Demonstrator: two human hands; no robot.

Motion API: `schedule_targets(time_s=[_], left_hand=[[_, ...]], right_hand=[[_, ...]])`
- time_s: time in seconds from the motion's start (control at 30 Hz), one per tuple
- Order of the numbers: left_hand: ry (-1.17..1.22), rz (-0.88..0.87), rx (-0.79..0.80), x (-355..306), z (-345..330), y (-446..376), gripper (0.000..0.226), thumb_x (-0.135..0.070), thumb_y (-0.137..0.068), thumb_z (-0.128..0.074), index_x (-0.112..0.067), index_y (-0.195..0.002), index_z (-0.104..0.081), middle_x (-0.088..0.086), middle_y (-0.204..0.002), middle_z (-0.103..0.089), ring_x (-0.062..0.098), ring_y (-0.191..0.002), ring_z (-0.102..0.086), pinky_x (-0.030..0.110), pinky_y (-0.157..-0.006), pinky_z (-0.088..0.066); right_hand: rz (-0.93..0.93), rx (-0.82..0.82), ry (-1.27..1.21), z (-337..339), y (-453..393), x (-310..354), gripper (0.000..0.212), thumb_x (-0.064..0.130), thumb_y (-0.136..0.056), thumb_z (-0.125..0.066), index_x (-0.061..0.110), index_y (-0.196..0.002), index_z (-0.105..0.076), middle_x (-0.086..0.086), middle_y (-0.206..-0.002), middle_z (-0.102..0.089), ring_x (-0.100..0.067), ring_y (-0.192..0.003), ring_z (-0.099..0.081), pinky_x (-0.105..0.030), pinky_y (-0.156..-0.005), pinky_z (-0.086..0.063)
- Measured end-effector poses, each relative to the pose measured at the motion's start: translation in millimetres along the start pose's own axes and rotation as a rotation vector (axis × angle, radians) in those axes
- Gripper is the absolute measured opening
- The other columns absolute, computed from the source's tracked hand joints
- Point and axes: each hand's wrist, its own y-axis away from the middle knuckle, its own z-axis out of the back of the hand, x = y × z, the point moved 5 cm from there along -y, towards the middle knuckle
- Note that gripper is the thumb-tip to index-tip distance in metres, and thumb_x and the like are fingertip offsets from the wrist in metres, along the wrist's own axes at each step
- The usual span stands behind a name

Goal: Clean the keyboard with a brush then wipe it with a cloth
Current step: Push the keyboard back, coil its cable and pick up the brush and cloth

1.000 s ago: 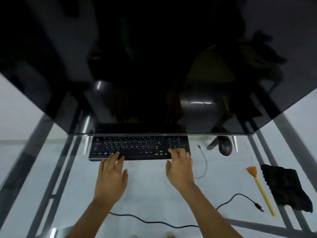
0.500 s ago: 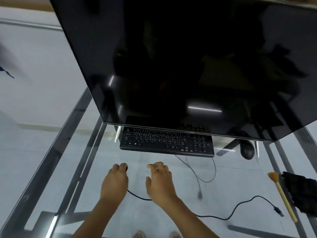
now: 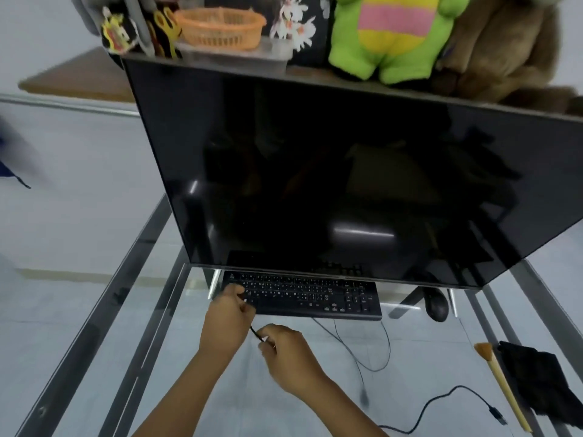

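Two hands busy: left hand (image 3: pixel 227 313) and right hand (image 3: pixel 288 353) pinch thin black cable (image 3: pixel 256 334). Brush (image 3: pixel 501 385) far right of right hand: light, stiff handle, grip mid-handle. Cloth (image 3: pixel 545 384) beside it: soft, limp.

Keyboard (image 3: pixel 303 298) under monitor (image 3: pixel 331 178) edge, on surface (image 3: pixel 126 357); mouse (image 3: pixel 437 305) to its right; brush (image 3: pixel 501 386) & cloth (image 3: pixel 542 383) far right, side by side.

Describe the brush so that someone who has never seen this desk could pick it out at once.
Start at the big dark monitor on the glass desk, then go down to the desk's near right corner. The brush lies flat there, just left of the black cloth. It is the only pale yellow stick, with an orange bristle tuft at its far end, unlike the black cables nearby.
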Motion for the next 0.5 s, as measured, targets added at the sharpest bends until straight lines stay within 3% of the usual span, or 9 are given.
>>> schedule_targets(time_s=[0.1,0.2,0.3,0.4,0.5], left_hand=[[-0.044,-0.386,0.029,-56.6,7.7,6.9,0.023,-0.028,-0.091,-0.054,-0.02,-0.109,-0.066,-0.01,-0.101,-0.059,0.006,-0.093,-0.054,0.019,-0.077,-0.044],[-0.003,-0.501,0.281,-109.2,6.4,17.5,0.031,-0.048,-0.096,-0.035,-0.032,-0.084,-0.059,-0.016,-0.084,-0.059,0.002,-0.083,-0.056,0.03,-0.076,-0.048],[0.059,-0.438,0.382,-139.6,4.3,19.2,0.038,-0.05,-0.098,-0.035,-0.028,-0.078,-0.058,-0.011,-0.079,-0.062,0.004,-0.077,-0.059,0.034,-0.075,-0.049],[0.134,-0.296,0.476,-165.9,7.2,27.0,0.049,-0.047,-0.1,-0.034,-0.023,-0.071,-0.064,-0.008,-0.065,-0.058,0.004,-0.061,-0.054,0.026,-0.063,-0.044],[0.688,0.08,0.834,-178.3,3.3,43.4,0.045,-0.023,-0.099,-0.034,-0.01,-0.064,-0.058,0.002,-0.056,-0.03,0.013,-0.049,-0.023,0.026,-0.048,-0.017]], right_hand=[[0.069,-0.081,-0.02,45.4,4.3,12.7,0.021,0.016,-0.098,-0.049,0.013,-0.111,-0.065,-0.005,-0.107,-0.064,-0.01,-0.087,-0.055,-0.016,-0.075,-0.042],[0.123,-0.166,-0.065,101.1,11.7,19.6,0.016,0.011,-0.096,-0.05,0.012,-0.095,-0.066,-0.006,-0.095,-0.066,-0.011,-0.083,-0.058,-0.016,-0.07,-0.041],[0.169,-0.19,-0.083,153.9,26.5,25.4,0.019,0.011,-0.095,-0.053,0.022,-0.081,-0.062,0.007,-0.081,-0.062,0.0,-0.073,-0.055,-0.011,-0.065,-0.038],[0.14,-0.188,-0.141,200.8,44.1,22.2,0.016,0.017,-0.097,-0.053,0.028,-0.097,-0.065,0.009,-0.083,-0.064,0.006,-0.069,-0.055,-0.01,-0.063,-0.04],[0.119,-0.062,-0.123,222.5,52.6,10.2,0.021,0.019,-0.101,-0.044,0.028,-0.109,-0.061,0.011,-0.086,-0.059,0.006,-0.073,-0.053,-0.013,-0.07,-0.044]])
